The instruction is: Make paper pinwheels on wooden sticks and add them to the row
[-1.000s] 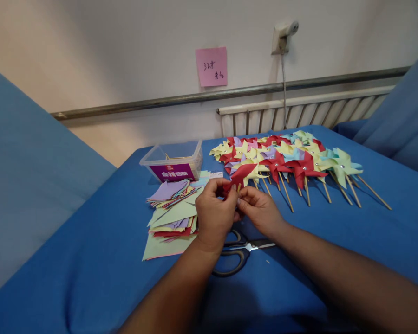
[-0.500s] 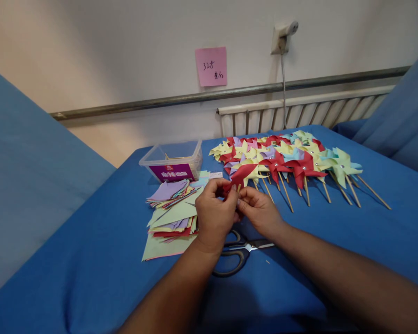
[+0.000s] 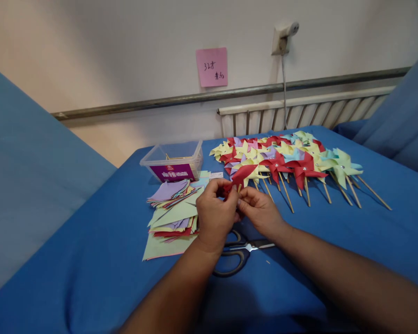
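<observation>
My left hand (image 3: 216, 204) is closed on a red paper pinwheel (image 3: 243, 174), whose folded blade sticks up above my fingers. The tip of a thin wooden stick (image 3: 239, 188) shows between my two hands. My right hand (image 3: 259, 208) is closed too, its thumb and fingertips pinched together against the pinwheel's underside; what exactly they grip is hidden. Below my hands lie dark-handled scissors (image 3: 249, 247), partly covered by my left wrist. Just beyond my hands, several finished pinwheels (image 3: 304, 168) in red, yellow, green and purple lie in rows with their sticks toward me.
A clear plastic box (image 3: 174, 160) with a purple label and thin sticks inside stands at the back left. Stacks of coloured paper (image 3: 172, 211) lie before it. The blue-covered table (image 3: 90, 260) meets a wall with a pipe rail (image 3: 167, 101) and radiator (image 3: 310, 106).
</observation>
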### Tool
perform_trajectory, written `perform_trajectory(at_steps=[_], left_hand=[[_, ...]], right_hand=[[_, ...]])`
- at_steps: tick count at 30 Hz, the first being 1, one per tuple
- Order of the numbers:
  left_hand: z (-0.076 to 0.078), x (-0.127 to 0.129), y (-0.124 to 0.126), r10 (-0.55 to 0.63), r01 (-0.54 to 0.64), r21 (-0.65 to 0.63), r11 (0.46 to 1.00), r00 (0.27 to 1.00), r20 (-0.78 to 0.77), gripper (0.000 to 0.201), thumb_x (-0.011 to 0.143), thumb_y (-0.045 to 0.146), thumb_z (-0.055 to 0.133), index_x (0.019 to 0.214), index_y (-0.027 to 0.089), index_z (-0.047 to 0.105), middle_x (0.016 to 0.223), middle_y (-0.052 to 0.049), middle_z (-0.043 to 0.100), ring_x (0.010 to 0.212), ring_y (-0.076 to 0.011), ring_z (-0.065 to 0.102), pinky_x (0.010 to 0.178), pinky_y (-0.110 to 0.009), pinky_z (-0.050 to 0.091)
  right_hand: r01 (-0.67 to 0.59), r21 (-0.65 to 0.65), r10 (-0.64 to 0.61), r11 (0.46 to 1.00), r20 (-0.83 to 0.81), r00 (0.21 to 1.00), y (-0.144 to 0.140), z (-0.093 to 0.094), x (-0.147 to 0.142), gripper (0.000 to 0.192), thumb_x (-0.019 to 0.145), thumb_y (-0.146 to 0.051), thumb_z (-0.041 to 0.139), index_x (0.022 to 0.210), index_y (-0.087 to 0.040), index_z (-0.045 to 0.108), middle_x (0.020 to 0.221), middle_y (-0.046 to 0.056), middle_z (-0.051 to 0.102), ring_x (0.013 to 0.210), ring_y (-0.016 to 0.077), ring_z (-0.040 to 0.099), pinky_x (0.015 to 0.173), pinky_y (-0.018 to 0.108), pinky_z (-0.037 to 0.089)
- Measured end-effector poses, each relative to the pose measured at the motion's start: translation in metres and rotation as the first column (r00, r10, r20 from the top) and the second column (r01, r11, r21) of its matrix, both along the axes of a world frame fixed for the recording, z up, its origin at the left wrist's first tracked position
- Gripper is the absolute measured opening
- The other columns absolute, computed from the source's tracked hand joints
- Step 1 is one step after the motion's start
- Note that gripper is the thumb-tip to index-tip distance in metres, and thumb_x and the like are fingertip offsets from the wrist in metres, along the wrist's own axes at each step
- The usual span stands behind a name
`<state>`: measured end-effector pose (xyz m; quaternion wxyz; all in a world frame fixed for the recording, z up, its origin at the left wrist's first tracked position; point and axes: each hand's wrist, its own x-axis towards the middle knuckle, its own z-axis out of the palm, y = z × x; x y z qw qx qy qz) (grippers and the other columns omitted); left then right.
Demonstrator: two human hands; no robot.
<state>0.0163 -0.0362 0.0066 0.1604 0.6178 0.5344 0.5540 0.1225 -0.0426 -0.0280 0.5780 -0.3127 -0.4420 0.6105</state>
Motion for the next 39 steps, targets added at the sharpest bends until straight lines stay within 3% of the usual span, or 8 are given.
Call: perform_trajectory(at_steps=[29,39], left_hand=[[0.0013,-0.0001,-0.0008,0.011,-0.011,-0.006,1.0,1.0,-0.014,0.006,0.074,0.022,0.068,0.08,0.021,0.067,0.069,0.003,0.066,0.061,-0.0117,0.059,0.062,-0.023,0.048],[-0.0013,-0.0002,0.0003,-0.008,0.008,-0.027,1.0,1.0,-0.003,0.006,0.074,0.023,0.068,0.08,0.021,0.067,0.069,0.003,0.066,0.061,-0.012,0.06,0.063,-0.024,0.049]], right_hand=[[-0.035,-0.001,0.035,0.999,0.042,0.999,0.0004,0.0012,0.0004,0.04,0.069,-0.055,0.075,0.072,-0.021,0.055,0.05,-0.005,0.062,0.044,0.012,0.061,0.044,0.023,0.049],[0.0,-0.024,0.002,1.0,0.061,0.998,0.0013,-0.0025,-0.001,0.033,0.072,-0.046,0.076,0.071,-0.02,0.055,0.049,-0.006,0.061,0.042,0.011,0.06,0.042,0.021,0.046]])
